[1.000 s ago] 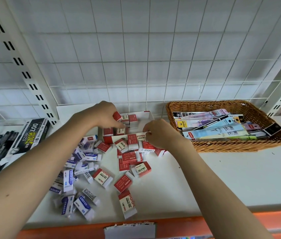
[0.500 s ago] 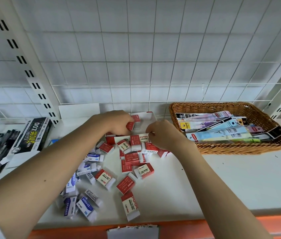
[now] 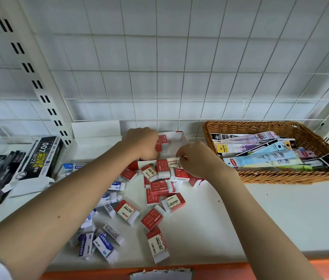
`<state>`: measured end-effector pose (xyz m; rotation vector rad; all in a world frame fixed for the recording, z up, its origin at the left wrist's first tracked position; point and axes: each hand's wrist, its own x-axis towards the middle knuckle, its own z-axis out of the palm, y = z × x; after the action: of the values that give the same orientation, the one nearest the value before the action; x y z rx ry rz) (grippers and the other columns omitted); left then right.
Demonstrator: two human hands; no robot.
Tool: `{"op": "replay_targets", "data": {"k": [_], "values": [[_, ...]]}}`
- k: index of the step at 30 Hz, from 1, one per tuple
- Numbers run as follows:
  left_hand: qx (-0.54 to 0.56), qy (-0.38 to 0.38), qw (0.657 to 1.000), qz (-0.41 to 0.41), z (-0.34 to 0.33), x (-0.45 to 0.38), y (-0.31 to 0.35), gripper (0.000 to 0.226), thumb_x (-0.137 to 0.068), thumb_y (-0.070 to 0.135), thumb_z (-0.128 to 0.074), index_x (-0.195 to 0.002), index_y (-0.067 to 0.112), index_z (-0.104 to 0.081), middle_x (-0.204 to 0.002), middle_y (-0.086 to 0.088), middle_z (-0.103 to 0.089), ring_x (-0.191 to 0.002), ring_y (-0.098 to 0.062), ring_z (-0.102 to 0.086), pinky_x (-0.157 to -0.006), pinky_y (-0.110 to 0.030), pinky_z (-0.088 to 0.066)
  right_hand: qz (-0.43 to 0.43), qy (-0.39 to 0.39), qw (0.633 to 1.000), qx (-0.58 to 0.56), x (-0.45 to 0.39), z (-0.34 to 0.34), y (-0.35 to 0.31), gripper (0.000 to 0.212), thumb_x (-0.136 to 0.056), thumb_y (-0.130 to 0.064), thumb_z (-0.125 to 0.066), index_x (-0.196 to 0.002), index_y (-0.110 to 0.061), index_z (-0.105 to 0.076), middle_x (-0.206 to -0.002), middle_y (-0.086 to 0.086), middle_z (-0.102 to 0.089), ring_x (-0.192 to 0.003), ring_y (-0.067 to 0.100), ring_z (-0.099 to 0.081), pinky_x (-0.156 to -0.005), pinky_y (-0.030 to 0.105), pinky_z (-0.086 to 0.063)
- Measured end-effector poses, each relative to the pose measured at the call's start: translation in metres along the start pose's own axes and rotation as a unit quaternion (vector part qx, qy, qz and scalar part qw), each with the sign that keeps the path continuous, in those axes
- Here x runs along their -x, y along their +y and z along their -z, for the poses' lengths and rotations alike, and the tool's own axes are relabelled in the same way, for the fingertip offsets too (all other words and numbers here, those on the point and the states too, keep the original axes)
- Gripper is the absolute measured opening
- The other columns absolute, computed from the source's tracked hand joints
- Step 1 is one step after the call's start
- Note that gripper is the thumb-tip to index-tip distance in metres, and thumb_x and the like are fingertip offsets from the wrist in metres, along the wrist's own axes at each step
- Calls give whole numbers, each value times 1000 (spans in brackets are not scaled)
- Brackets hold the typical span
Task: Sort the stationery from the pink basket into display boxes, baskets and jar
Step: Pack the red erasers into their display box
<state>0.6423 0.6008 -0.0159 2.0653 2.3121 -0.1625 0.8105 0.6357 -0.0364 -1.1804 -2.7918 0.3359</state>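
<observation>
— Where is the small red-and-white cardboard display box (image 3: 176, 143), going by the hands?

— Right between them, at the back of the white shelf (image 3: 280, 215). The left hand (image 3: 142, 143) is curled round a red-sleeved white eraser (image 3: 162, 142) and holds it inside the box, over its left half. The right hand (image 3: 197, 159) pinches the box's front wall at the right end, thumb and fingertips closed on the card edge.

— And the loose erasers?

— Just in front of the box lies the heap of red-sleeved erasers (image 3: 160, 187); to the front left of the box, partly under the left forearm, the blue-sleeved white erasers (image 3: 103, 244).

— Anything readable?

— The red sleeves show "2B" and "deli" (several lie upside down). The blue ones read "ERASER". Well left of the box a black carton (image 3: 42, 158) carries "007" with yellow characters I cannot read.

— To the right of the box?

— A brown woven wicker basket (image 3: 280, 176) of flat packaged stationery (image 3: 260, 156), its print too small to tell.
</observation>
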Motion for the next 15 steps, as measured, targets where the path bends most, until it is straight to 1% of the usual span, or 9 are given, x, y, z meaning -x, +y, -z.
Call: {"op": "replay_targets", "data": {"k": [4,8,11,15], "values": [[30,-10,999,9,2,0,1,19,-78,20,-60,-64,15,-48,-66,0,-49,-58,-14,-48,-48,-25,-31,-3,3,1000,-3,-1,1,-1,35,-93,-13,-39,-118,-17,-64,-122,3,-61,-104,21,-58,-72,20,-42],[47,-4,999,19,1,2,7,25,-80,15,-60,-62,15,-43,-67,-1,-46,-56,-13,-45,-47,-24,-29,-7,3,1000,-9,-2,0,0,34,-93,-14,-40,-116,-18,-65,-121,3,-62,-103,20,-59,-75,21,-46],[67,8,997,37,4,1,10,24,-79,12,-61,-63,13,-44,-68,-2,-47,-57,-14,-46,-47,-24,-29,-13,0,1000,-12,-3,-1,0,34,-93,-15,-41,-115,-18,-65,-120,3,-63,-100,20,-61,-71,21,-48],[39,-5,998,49,7,3,13,21,-80,8,-60,-66,12,-45,-70,-2,-45,-58,-14,-44,-48,-24,-29,-8,2,1000,-5,-1,1,-2,34,-93,-14,-41,-117,-17,-65,-120,4,-64,-101,21,-61,-75,24,-51]]}}
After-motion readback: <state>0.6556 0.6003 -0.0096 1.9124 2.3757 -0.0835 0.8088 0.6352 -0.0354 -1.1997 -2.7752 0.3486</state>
